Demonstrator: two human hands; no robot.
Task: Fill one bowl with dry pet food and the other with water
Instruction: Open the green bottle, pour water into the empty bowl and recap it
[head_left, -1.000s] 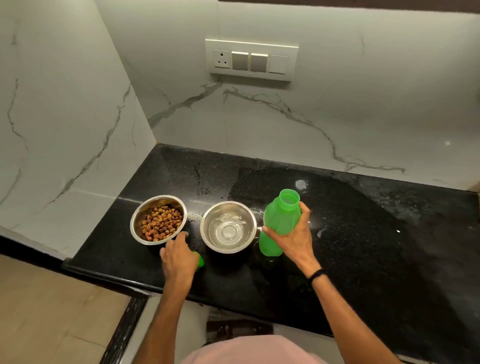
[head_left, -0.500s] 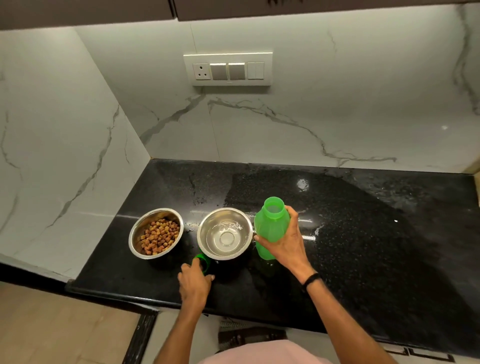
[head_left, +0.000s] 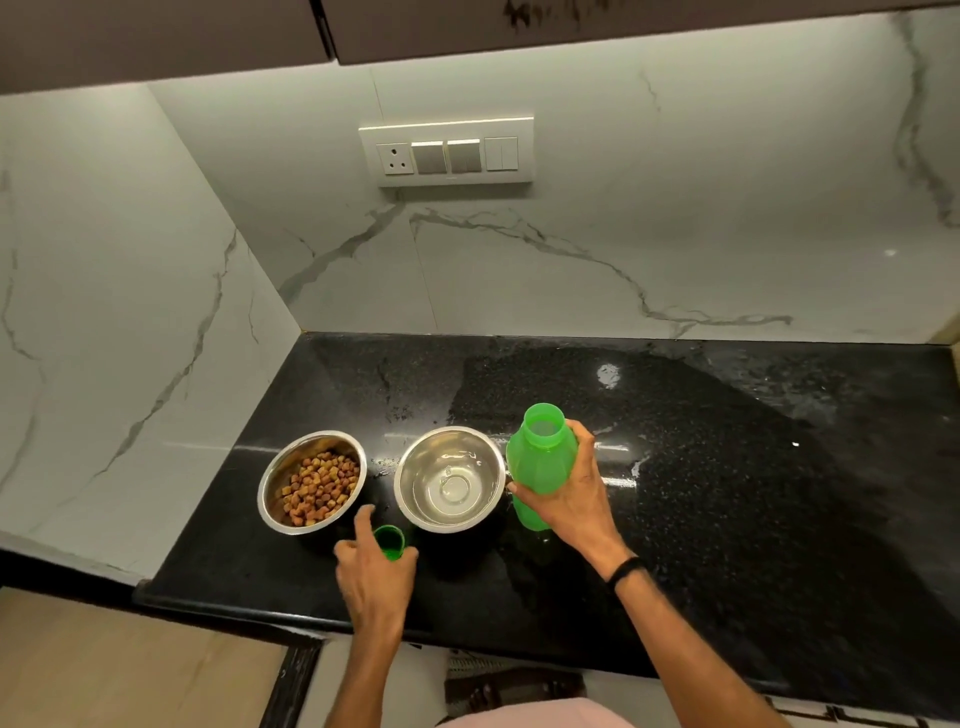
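- Bowls: kibble bowl (head_left: 311, 480) sat left of water bowl (head_left: 451, 479), which held shallow clear water.
- Right hand (head_left: 571, 501) clamped uncapped green bottle (head_left: 540, 462), touching water bowl's right rim.
- Left hand (head_left: 375, 571) pinched green cap (head_left: 389, 542) before water bowl.

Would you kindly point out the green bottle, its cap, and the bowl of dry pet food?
green bottle (head_left: 540, 460), head view, on its upper body.
cap (head_left: 389, 540), head view, on its open rim.
bowl of dry pet food (head_left: 275, 483), head view, on its inner left wall.

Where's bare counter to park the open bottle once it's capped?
Right of the green bottle, the black counter is bare to its right edge, and behind both bowls to the wall. Crowded: kibble bowl, water bowl, cap under left hand.
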